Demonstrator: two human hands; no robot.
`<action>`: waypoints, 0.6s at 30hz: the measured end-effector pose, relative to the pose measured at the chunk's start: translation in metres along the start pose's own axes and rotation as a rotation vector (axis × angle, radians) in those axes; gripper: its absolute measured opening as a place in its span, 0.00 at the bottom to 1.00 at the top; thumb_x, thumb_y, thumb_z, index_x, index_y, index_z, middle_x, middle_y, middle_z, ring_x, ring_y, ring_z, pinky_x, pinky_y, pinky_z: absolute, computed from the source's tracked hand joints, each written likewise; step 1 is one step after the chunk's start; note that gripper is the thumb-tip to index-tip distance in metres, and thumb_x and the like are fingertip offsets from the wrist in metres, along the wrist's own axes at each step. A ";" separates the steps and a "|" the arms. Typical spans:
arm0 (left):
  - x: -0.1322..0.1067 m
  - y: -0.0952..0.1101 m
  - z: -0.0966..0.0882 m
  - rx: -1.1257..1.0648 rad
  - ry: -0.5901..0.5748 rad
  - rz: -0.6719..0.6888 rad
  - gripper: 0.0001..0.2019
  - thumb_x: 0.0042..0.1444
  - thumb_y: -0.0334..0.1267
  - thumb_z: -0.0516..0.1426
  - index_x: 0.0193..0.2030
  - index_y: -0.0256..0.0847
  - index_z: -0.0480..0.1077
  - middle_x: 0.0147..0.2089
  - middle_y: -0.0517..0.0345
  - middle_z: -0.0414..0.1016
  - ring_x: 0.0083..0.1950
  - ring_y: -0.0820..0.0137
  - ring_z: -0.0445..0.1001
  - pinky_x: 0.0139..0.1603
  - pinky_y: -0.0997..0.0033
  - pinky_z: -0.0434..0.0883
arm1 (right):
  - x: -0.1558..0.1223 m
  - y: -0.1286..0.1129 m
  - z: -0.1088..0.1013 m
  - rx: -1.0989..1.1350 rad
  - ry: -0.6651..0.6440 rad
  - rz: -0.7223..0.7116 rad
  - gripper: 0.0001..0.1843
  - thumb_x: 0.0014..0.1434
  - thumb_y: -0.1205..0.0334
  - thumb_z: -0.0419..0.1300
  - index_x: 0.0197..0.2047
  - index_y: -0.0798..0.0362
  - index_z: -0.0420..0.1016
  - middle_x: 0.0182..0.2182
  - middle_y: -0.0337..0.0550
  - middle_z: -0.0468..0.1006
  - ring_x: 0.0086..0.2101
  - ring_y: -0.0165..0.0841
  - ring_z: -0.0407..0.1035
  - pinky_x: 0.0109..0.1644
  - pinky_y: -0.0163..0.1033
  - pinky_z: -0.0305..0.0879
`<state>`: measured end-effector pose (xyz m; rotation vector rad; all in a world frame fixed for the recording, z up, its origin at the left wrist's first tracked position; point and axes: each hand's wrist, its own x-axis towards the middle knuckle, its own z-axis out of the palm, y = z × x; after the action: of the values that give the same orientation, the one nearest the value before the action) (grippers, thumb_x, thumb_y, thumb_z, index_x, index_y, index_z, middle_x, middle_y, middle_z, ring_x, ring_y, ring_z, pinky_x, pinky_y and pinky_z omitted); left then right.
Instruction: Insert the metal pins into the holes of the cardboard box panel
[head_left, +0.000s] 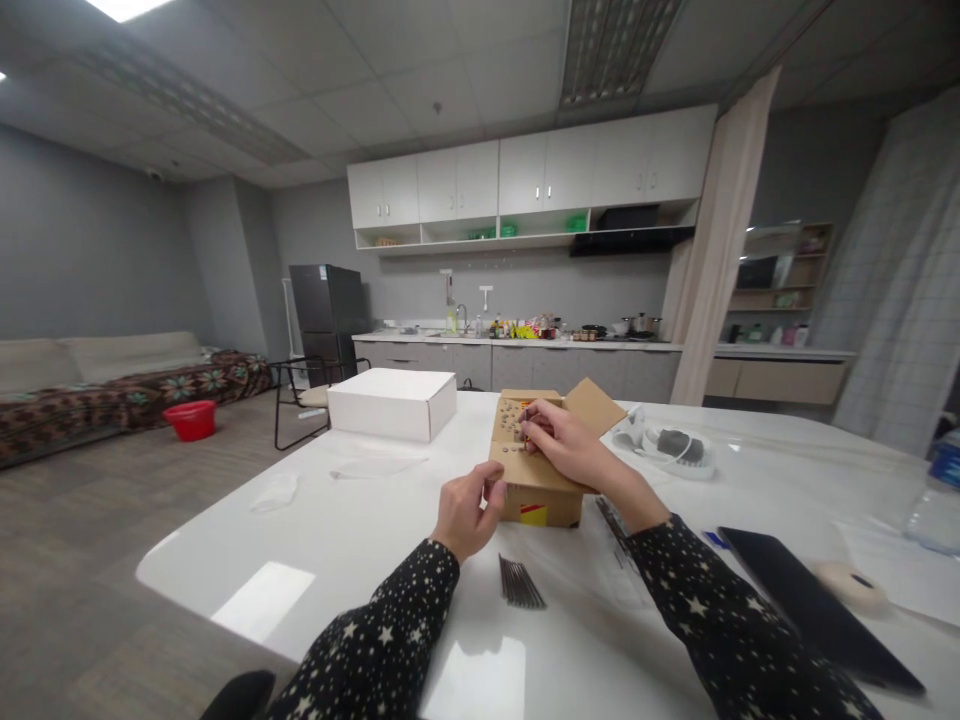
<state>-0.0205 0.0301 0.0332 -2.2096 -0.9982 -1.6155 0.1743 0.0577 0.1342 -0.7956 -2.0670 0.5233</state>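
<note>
A brown cardboard box stands on the white table in front of me, one flap raised at its right. Several round metal heads dot its top in rows. Over that top, my right hand pinches a thin, dark upright piece that looks like a nail; its lower end meets the cardboard. At the box's front left corner, my left hand has its fingers curled against the edge. Closer to me, a row of long metal nails lies side by side on the table.
A white box stands left of the cardboard box. Clear plastic wrap lies at the left. To the right are a white coiled cable, a black tablet, a beige rounded object and a water bottle.
</note>
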 end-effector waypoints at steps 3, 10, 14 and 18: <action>0.011 -0.023 0.001 0.014 -0.039 0.136 0.10 0.63 0.37 0.51 0.49 0.39 0.66 0.23 0.66 0.70 0.20 0.76 0.68 0.25 0.77 0.66 | 0.012 0.007 0.004 0.014 0.002 0.017 0.09 0.66 0.55 0.53 0.40 0.51 0.66 0.31 0.39 0.74 0.31 0.33 0.71 0.39 0.39 0.66; 0.034 -0.070 0.003 0.021 -0.094 0.282 0.12 0.64 0.40 0.50 0.51 0.39 0.65 0.24 0.64 0.72 0.20 0.74 0.70 0.26 0.74 0.68 | 0.036 0.019 0.008 0.069 0.011 0.066 0.11 0.66 0.53 0.54 0.40 0.52 0.67 0.36 0.42 0.75 0.31 0.32 0.69 0.37 0.38 0.66; 0.044 -0.088 0.003 -0.043 -0.095 0.293 0.13 0.66 0.43 0.49 0.52 0.38 0.65 0.24 0.64 0.72 0.20 0.74 0.70 0.24 0.75 0.67 | 0.050 0.019 0.011 0.027 0.015 0.091 0.11 0.67 0.53 0.54 0.39 0.51 0.67 0.30 0.39 0.74 0.30 0.33 0.69 0.37 0.38 0.65; 0.045 -0.103 0.006 -0.125 -0.096 0.259 0.13 0.68 0.43 0.48 0.53 0.39 0.63 0.26 0.63 0.73 0.20 0.76 0.68 0.23 0.76 0.65 | 0.064 0.022 0.016 0.004 0.007 0.130 0.11 0.68 0.53 0.53 0.37 0.51 0.66 0.29 0.39 0.74 0.31 0.33 0.69 0.37 0.39 0.65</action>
<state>-0.0741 0.1275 0.0510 -2.4023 -0.6146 -1.5051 0.1405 0.1167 0.1479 -0.9320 -2.0169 0.5948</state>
